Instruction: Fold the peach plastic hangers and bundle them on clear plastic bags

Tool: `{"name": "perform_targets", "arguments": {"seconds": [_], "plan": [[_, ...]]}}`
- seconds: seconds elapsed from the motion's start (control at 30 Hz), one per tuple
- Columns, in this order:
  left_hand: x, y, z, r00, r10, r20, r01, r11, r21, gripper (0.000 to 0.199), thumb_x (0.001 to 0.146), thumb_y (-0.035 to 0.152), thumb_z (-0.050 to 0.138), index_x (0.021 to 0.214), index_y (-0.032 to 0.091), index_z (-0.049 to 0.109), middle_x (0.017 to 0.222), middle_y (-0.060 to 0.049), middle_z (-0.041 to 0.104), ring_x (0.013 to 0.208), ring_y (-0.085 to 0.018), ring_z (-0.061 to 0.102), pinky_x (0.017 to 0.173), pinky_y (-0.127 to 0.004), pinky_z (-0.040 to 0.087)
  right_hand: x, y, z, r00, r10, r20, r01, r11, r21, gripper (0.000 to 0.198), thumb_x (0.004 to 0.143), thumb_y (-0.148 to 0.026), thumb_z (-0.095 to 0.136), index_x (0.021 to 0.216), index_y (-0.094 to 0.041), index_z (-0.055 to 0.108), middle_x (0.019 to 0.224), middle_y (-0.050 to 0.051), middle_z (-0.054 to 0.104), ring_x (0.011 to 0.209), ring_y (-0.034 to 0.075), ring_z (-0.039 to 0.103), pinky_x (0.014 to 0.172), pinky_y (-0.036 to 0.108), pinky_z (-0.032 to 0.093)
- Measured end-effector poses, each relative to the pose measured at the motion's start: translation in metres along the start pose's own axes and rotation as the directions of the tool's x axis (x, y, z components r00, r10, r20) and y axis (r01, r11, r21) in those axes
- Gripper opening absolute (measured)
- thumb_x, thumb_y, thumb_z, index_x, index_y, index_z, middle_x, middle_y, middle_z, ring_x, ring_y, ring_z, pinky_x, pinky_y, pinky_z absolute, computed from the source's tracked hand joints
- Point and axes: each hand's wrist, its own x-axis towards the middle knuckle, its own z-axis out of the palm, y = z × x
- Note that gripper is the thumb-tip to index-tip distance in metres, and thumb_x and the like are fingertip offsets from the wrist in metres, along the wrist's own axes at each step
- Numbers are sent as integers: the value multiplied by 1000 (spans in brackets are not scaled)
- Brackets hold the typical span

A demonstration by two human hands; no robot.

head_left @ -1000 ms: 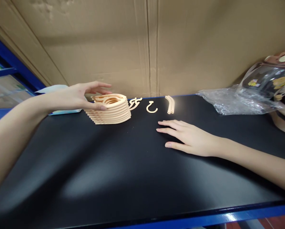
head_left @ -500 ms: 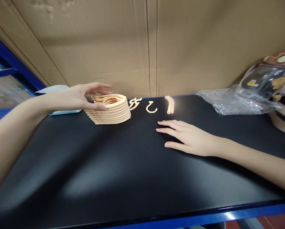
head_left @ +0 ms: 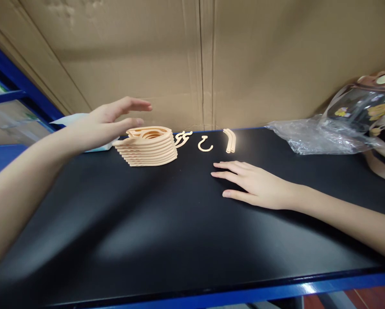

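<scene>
Stacked beige pcs (head_left: 152,156) just under L fingers (head_left: 135,104)

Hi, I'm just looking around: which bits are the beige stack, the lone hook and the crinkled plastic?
Beige stack (head_left: 152,155): head view, on its front side.
Lone hook (head_left: 206,150): head view, on the bottom of its curve.
Crinkled plastic (head_left: 318,138): head view, near its middle.

Cream stack (head_left: 152,154): ridged sides, looped open top, standing on the black counter (head_left: 179,227). Just right of it, a small hook cluster (head_left: 187,134). Next, one single hook (head_left: 205,150), flat, bend nearest me. Farther right, slim curved bars (head_left: 233,141), side by side.
</scene>
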Motion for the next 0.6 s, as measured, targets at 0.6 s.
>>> {"name": "perform_targets", "arguments": {"seconds": [0.6], "plan": [[4,104,115,909,399,122,-388,699,601,49,94,34,40,127,3,60,125,-20,63,127,-33,50,116,-48,24,2,1,1,999,-32,-17,32,999,-38,56,97,-51,36,140,-17,48,148,15,44,135,29,42,110,51,35]]}}
